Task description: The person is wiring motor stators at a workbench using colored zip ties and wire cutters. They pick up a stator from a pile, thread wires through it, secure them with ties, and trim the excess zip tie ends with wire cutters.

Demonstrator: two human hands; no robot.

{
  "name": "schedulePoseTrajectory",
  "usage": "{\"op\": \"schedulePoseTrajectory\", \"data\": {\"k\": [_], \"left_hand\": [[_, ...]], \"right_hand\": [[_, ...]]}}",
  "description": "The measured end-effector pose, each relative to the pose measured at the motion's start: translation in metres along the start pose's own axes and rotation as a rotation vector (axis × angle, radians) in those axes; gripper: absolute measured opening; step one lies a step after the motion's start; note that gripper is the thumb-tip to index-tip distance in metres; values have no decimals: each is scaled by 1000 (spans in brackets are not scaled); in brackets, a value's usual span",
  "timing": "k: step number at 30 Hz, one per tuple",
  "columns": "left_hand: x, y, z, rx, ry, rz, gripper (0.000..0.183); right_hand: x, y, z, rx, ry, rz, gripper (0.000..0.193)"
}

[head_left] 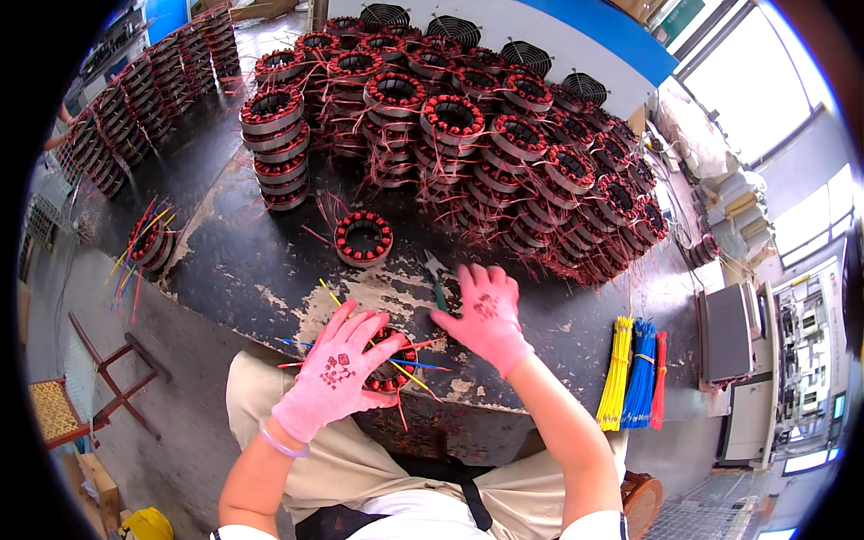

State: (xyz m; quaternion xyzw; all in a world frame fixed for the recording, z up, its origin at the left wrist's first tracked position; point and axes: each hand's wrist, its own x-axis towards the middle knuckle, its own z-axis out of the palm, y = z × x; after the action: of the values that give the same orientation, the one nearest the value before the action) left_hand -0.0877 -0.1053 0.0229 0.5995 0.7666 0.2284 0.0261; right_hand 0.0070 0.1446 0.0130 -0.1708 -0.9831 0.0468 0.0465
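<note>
Print (337,367) marks the gloved left hand (331,376) and right hand (489,317).

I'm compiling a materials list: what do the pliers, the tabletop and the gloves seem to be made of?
Pliers: probably steel, judging by the grey sheen, with green handles, perhaps plastic-covered.
Tabletop: dark coating, worn to pale patches; perhaps wood beneath.
Gloves: matte pink, likely knitted fabric, given their close fit.

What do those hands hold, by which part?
The left hand covers the left side of the red-wound ring; whether it grips is hidden. The right hand, open beside the pliers, holds nothing visible.
</note>
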Motion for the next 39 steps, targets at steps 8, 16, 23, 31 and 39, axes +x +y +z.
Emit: {"op": "schedulePoseTrajectory", "data": {"k": [8, 16, 23, 31, 39], "left_hand": [[16, 5, 9, -13, 1, 62, 88], [26, 8, 4, 47, -18, 86, 92], [57, 8, 15, -1, -78, 186, 91], [86, 11, 7, 45, -179, 211, 89], [92, 2, 8, 66, -201, 226, 90]], "right_hand": [[-28, 37, -31, -33, -196, 181, 97], [-66, 99, -24, 1308, -290, 511, 49], [-171, 75, -35, 2093, -544, 481, 69], [-182, 71, -34, 1740, -713, 623, 51], [-159, 69, -31, 1740, -855, 653, 53]]}}
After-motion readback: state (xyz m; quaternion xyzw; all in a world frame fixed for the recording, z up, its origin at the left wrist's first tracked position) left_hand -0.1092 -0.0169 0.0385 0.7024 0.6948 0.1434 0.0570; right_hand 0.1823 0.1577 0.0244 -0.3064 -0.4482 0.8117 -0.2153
